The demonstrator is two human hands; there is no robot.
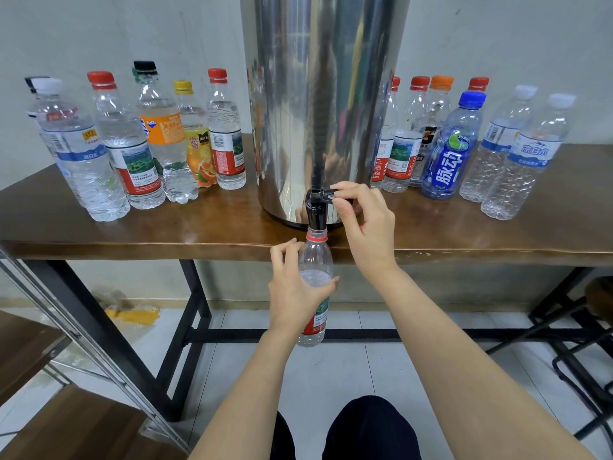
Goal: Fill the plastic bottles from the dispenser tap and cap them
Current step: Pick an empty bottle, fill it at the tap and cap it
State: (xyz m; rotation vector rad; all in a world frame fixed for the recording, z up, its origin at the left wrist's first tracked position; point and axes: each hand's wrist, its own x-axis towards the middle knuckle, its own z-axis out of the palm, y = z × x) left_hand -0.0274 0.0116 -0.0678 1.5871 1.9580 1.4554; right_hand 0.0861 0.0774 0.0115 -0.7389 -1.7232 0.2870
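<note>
Clear thin plastic, seen from the head view: bottle (315, 257) hanging just below the front edge of the table (199, 227), open mouth and red neck ring right under the black tap (316, 212) of the steel dispenser (315, 94). Gripped round the middle by the left hand (295, 293), fingers curled about the wall near the waterline, label below. Pinched between thumb and fingertips of the right hand (363, 224): the lever (326, 194).

Seemingly over half full, so fairly heavy already. Soft-walled and uncapped, likely to buckle and spurt if squeezed hard; slippery if wet. Best taken at the stiffer shoulder or labelled waist, firmly yet lightly, kept upright.

Standing at the table's left, capped full bottles (142, 154); at its right, capped empty bottles (527, 154).
</note>
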